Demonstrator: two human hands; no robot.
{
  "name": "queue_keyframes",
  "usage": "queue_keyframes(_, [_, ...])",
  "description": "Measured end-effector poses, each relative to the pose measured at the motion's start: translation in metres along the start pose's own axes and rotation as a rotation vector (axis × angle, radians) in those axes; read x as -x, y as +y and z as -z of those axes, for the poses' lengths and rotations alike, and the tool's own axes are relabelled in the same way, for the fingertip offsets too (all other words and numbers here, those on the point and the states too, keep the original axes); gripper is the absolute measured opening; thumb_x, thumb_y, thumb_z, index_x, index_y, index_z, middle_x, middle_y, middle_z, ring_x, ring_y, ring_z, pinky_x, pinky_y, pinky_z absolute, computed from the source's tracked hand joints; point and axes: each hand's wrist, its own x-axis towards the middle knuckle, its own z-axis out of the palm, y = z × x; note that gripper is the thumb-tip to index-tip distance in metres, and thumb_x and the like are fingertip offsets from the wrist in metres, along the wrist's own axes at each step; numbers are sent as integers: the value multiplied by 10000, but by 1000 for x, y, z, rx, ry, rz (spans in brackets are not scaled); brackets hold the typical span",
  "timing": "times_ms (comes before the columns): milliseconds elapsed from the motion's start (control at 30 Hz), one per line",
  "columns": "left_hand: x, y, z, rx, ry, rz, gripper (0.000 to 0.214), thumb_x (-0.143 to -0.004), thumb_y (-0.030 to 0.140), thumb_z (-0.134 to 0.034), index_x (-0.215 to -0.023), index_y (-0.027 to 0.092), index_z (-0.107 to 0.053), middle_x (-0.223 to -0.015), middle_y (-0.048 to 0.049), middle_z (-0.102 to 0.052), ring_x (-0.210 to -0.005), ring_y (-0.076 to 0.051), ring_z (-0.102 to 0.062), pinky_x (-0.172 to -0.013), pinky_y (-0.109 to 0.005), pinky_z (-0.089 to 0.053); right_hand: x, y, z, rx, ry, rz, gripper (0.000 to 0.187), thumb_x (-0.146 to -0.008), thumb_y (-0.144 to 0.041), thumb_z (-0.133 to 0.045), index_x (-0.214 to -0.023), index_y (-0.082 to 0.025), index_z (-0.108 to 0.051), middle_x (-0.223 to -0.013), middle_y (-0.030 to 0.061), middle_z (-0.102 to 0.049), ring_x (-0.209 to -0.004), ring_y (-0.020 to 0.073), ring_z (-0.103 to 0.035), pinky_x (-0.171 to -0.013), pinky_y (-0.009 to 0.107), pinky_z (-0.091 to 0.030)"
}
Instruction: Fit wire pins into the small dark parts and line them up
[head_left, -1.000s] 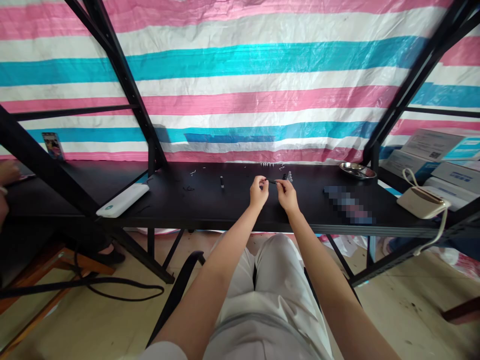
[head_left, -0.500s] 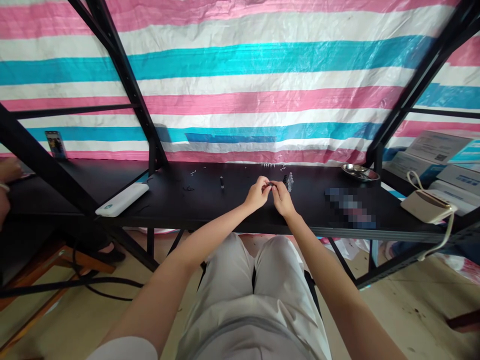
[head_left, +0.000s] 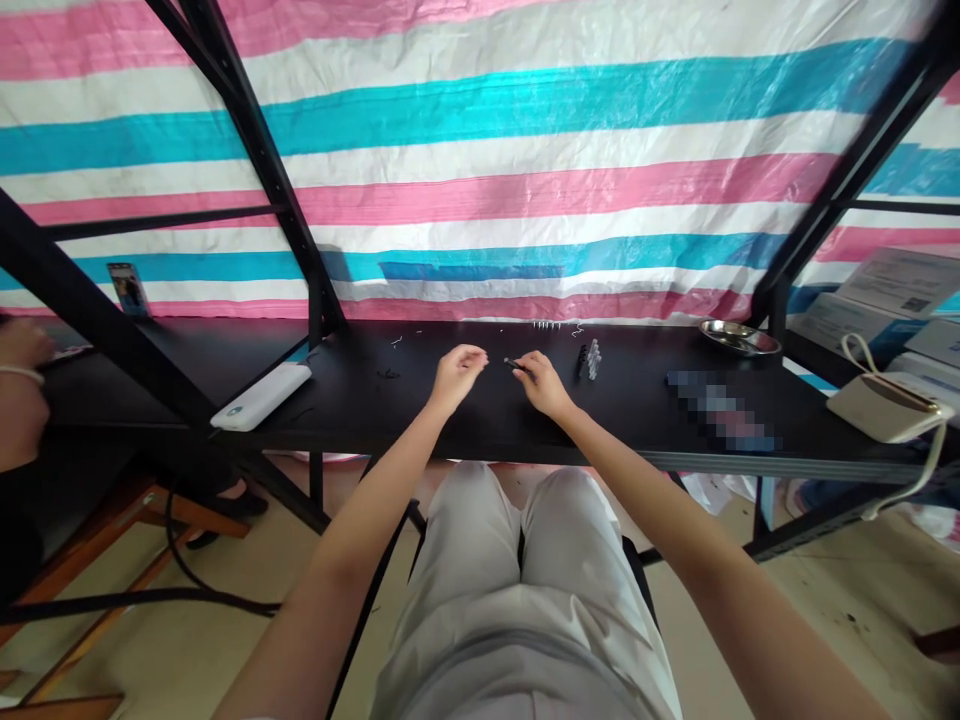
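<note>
My right hand (head_left: 541,385) is over the black table (head_left: 480,420), its fingers pinched on a small dark stick-like part (head_left: 513,364). My left hand (head_left: 456,372) hovers a short way to the left of it, with curled fingers pinched together; what they hold, if anything, is too small to make out. A small cluster of dark and clear parts (head_left: 588,360) stands upright just right of my right hand. Tiny metal bits (head_left: 551,326) lie along the table's back edge.
A white power bank (head_left: 261,396) lies at the table's left. A steel dish (head_left: 739,338) sits at back right, with a white device with a cord (head_left: 889,406) and boxes (head_left: 892,285) further right. Another person's hand (head_left: 22,385) is at the far left. Black frame posts cross both sides.
My hands, joined on the small dark part before, have separated. The left hand moved left and away; the right hand keeps the part. The view shifted slightly.
</note>
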Motion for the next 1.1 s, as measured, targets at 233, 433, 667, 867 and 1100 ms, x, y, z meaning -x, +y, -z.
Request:
queue_keyframes(233, [2, -51, 28, -147, 498, 83, 95, -779, 203, -460, -818, 186, -545, -743, -16, -627, -677, -118, -588, -703, -245, -470, -33, -14, -51, -42, -106, -375, 191, -840, -294, -451, -816, -183, -604, -689, 1, -565, -640, 131, -516, -661, 255, -427])
queue_keyframes(433, [11, -46, 28, -209, 441, 56, 101, -766, 186, -458, -817, 196, -545, -751, -19, -638, -696, -141, -598, -720, -263, -454, -52, -21, -85, 88, -257, -409, 86, -825, -238, -508, -823, -190, -579, -855, 49, -643, -787, 163, -588, -729, 267, -432])
queue_keyframes(667, [13, -44, 31, -202, 456, 109, 94, -747, 171, -471, -793, 204, -546, -727, -13, -642, -704, -151, -601, -728, -273, -448, -67, -21, -101, 214, -343, -440, 116, -811, -235, -550, -905, -178, -586, -962, 97, -646, -884, 209, -596, -753, 299, -438])
queue_keyframes(867, [12, -46, 31, -204, 450, 109, 119, -733, 160, -455, -799, 199, -546, -729, -8, -637, -704, -148, -604, -720, -268, -451, -72, -22, -104, 232, -341, -500, 140, -795, -250, -582, -910, -174, -605, -941, 98, -651, -882, 207, -606, -734, 291, -446])
queue_keyframes(1100, [11, -49, 31, -191, 450, 121, 121, -718, 162, -470, -798, 199, -554, -736, -11, -631, -689, -142, -595, -726, -269, -451, -74, -24, -99, 194, -336, -549, 142, -717, -248, -669, -828, -168, -633, -872, 78, -657, -829, 186, -616, -709, 270, -453])
